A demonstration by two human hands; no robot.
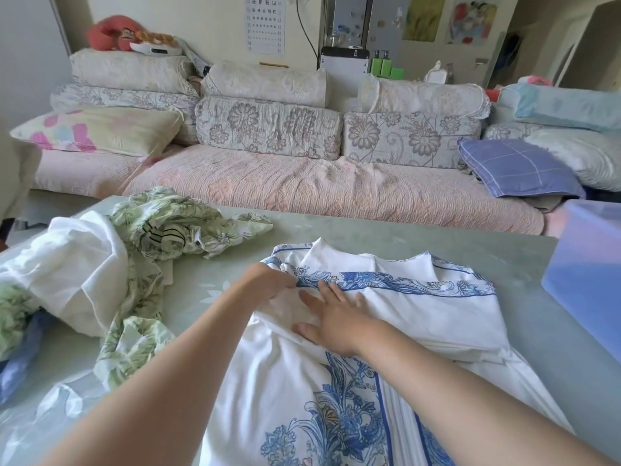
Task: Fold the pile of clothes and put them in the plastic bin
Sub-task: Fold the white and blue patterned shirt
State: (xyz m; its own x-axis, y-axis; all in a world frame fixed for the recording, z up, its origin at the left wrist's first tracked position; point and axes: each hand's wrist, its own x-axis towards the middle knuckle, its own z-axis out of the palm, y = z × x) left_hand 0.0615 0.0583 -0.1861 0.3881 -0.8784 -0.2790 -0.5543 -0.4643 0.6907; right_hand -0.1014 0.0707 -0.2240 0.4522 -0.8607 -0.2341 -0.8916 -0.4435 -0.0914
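Two bare hands are on one garment here: a white garment with blue floral print [386, 348], spread flat across the near middle of the table [336, 233] and running off its near edge. The left hand [268, 280] has its grip closed, pinching a fold of that fabric at the blue patterned band. The right hand [332, 317] lies just beside it, grip open, palm flat and fingers spread, pressing the white cloth down.

Over at the left edge of the table sits the pile of clothes [100, 274], still unfolded. Count at least three pieces in it: a white garment [67, 270] draped on top, a green leaf-print garment [168, 220] crumpled behind and trailing under it toward the near edge, and a bit of blue fabric [16, 364] poking out at the near left corner. How many more lie beneath, I cannot tell.

One plastic bin [584, 274], translucent with a bluish tint, stands at the right edge of the table, well apart from the hands; its inside is not visible.

Beyond the far edge runs one sofa [302, 186] with a pink cover, loaded with floral cushions and one purple checked pillow [517, 169] at its right end.
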